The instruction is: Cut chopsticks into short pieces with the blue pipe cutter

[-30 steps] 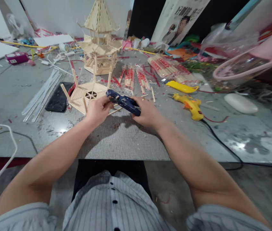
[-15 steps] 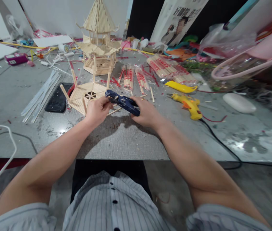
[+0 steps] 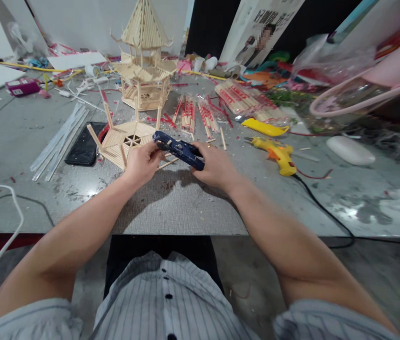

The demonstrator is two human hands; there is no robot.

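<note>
Beyond blue tool (image 3: 179,150): pagoda (image 3: 145,30) (stick-built)

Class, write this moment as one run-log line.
right hand: grips blue tool | left hand: at tool's far end | wooden base, yellow glue gun: on table

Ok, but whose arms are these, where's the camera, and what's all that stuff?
There's no robot here: these are a person's own bare hands. The camera sits on their head, looking forward and down, so you see roughly what they see.

The right hand holds a dark blue tool. The left hand is at the tool's other end, but I can't tell what its fingers pinch.

On the grey table are a six-sided stick platform with little posts, a stick tower, a black phone and a yellow glue gun.
</note>
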